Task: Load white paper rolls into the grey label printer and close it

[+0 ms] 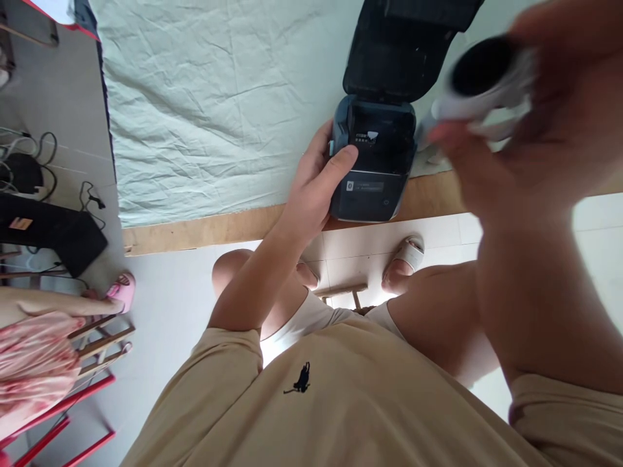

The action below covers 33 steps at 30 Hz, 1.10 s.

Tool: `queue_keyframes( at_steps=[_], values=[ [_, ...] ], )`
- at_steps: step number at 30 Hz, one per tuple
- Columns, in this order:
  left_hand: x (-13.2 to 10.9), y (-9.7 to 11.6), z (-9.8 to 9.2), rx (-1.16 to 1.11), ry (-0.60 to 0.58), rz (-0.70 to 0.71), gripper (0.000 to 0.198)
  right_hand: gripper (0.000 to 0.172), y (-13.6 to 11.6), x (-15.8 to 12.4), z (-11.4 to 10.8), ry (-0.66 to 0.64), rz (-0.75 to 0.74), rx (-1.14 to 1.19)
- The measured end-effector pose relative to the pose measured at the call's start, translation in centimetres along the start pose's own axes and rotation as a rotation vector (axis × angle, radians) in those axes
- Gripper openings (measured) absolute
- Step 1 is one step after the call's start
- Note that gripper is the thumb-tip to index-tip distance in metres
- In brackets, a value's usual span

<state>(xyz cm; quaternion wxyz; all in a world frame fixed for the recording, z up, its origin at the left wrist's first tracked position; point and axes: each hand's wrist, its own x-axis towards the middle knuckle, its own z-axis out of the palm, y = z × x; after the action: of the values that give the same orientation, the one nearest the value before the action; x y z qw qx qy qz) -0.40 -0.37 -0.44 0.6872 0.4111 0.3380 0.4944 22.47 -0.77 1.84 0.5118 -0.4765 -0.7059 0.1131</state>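
A dark label printer [372,162] stands at the near edge of the table with its lid [403,45] flipped up and its inner bay showing. My left hand [316,178] grips the printer's left side, thumb lying over its top front. My right hand [530,117] is raised close to the camera and blurred, fingers wrapped round a white paper roll [487,81] with a black core, held above and to the right of the printer.
A wrinkled pale green cloth [219,97] covers the table, whose wooden edge [195,230] runs below it. Another person's leg and pink slipper [121,288] sit at left by a red-framed stool [73,402]. Black cases and cables [48,227] lie on the floor at left.
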Motion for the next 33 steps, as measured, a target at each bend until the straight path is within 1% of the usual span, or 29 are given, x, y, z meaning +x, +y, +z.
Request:
queue_keyframes(
  at_steps=[1, 2, 3, 4, 6, 7, 9, 10, 12, 15, 17, 20, 22, 23, 26, 28, 30, 32, 33],
  values=[
    [0.1, -0.1, -0.1, 0.005, -0.001, 0.004, 0.023, 0.042, -1.1, 0.2, 1.0, 0.03, -0.211, -0.056],
    [0.2, -0.2, -0.2, 0.008, -0.006, 0.006, 0.027, 0.034, -1.9, 0.4, 2.0, 0.035, -0.279, -0.116],
    [0.3, -0.3, -0.3, 0.011, -0.011, 0.007, 0.031, 0.03, -2.4, 0.6, 2.8, 0.057, -0.326, -0.168],
    [0.3, -0.4, -0.4, 0.014, -0.019, 0.009, 0.034, 0.028, -2.6, 0.7, 3.5, 0.049, -0.315, -0.22],
    [0.5, -0.5, -0.6, 0.029, -0.028, 0.017, 0.038, 0.029, -2.7, 0.9, 4.0, -0.001, -0.23, -0.28],
    [0.5, -0.6, -0.7, 0.042, -0.031, 0.02, 0.04, 0.025, -2.6, 1.0, 4.0, -0.058, -0.188, -0.291],
    [0.6, -0.7, -0.9, 0.063, -0.043, 0.029, 0.044, 0.013, -2.6, 1.2, 3.5, -0.193, -0.114, -0.279],
    [0.6, -0.7, -1.0, 0.066, -0.055, 0.038, 0.046, 0.01, -2.6, 1.3, 3.2, -0.252, -0.081, -0.262],
    [0.7, -0.6, -1.2, 0.056, -0.079, 0.055, 0.049, 0.013, -2.7, 1.5, 2.6, -0.338, -0.04, -0.227],
    [0.6, -0.4, -1.2, 0.048, -0.081, 0.024, 0.049, 0.031, -2.8, 1.7, 2.1, -0.388, -0.073, -0.223],
    [0.5, -0.2, -1.0, 0.057, -0.071, 0.0, 0.048, 0.036, -3.0, 1.4, 2.2, -0.35, -0.108, -0.277],
    [0.3, 0.1, -0.6, 0.062, -0.051, -0.002, 0.044, 0.035, -3.3, 0.7, 2.4, -0.174, -0.178, -0.366],
    [0.1, 0.2, -0.4, 0.055, -0.044, 0.002, 0.04, 0.035, -3.5, 0.1, 2.4, -0.087, -0.239, -0.364],
    [0.1, 0.2, -0.3, 0.05, -0.046, 0.007, 0.037, 0.036, -3.5, -0.2, 2.3, -0.089, -0.266, -0.347],
    [0.3, -0.1, -0.5, 0.055, -0.054, 0.02, 0.037, 0.037, -3.4, -1.1, 2.2, -0.182, -0.38, -0.296],
    [0.5, -0.5, -0.8, 0.109, -0.059, 0.01, 0.041, 0.029, -3.3, -1.6, 2.3, -0.214, -0.431, -0.285],
    [0.8, -0.8, -1.3, 0.185, -0.057, -0.001, 0.047, 0.015, -3.1, -1.8, 2.5, -0.19, -0.441, -0.259],
    [1.0, -1.1, -1.7, 0.222, -0.067, 0.008, 0.058, 0.024, -2.9, -1.8, 2.5, -0.155, -0.432, -0.216],
    [1.0, -1.2, -1.7, 0.221, -0.076, 0.019, 0.063, 0.025, -2.7, -1.7, 2.4, -0.114, -0.428, -0.201]
  ],
)
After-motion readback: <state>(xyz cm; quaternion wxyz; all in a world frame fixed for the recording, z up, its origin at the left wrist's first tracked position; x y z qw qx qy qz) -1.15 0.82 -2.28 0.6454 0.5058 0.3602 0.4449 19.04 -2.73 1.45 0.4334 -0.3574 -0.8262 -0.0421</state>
